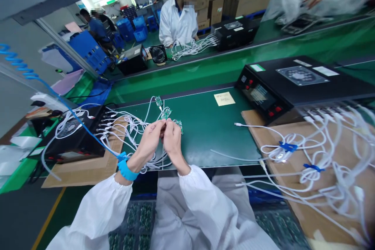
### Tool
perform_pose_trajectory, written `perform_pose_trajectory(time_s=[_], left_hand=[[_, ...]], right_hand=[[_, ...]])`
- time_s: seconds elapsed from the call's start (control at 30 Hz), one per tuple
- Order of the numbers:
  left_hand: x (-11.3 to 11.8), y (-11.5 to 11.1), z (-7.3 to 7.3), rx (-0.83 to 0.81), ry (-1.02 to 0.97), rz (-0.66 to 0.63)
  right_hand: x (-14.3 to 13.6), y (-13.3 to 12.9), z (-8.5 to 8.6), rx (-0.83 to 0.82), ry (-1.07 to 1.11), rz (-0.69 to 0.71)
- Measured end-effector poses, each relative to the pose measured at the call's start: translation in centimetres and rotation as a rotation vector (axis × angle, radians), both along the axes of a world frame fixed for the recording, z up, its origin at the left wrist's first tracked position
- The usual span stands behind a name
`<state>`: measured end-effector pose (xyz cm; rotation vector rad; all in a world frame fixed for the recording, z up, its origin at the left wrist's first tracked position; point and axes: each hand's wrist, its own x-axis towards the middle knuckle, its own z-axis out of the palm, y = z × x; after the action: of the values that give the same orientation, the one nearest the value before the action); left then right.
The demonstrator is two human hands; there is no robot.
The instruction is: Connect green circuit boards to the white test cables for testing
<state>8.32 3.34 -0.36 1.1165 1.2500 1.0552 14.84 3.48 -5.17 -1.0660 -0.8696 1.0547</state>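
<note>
My left hand [150, 137], with a blue wrist strap [128, 168] around its wrist, and my right hand [172, 139] meet above the green work surface [202, 125]. Their fingertips pinch together, and whatever lies between them is hidden by the fingers. Just beyond the fingertips is a small green circuit board [166, 113]. Another circuit board [158, 101] lies farther back with a white cable plugged in. A further circuit board [179, 125] shows partly behind my right hand. White cables [133, 125] run from these boards' area to a black box [79, 134] on the left.
A larger black box [295, 82] with red buttons stands on cardboard at right, with bundled white cables [293, 144] before it. A yellow note [224, 99] lies near it. Trays of boards [136, 222] sit below the bench edge. A co-worker in white [178, 23] is opposite.
</note>
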Motion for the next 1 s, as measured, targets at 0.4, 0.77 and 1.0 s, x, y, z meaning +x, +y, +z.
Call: perform_pose_trajectory(time_s=[0.4,0.77,1.0], left_hand=[[-0.2,0.5,-0.8,-0.021,0.002,0.072],[-1.2,1.0,0.4,-0.002,0.172,-0.094],[-2.4,1.4,1.9,0.023,0.257,-0.217]], right_hand=[[-0.8,0.5,0.1,-0.041,0.074,-0.057],[0.3,1.6,-0.5,-0.153,0.373,0.366],[2.3,1.8,1.0,-0.177,0.654,0.763]])
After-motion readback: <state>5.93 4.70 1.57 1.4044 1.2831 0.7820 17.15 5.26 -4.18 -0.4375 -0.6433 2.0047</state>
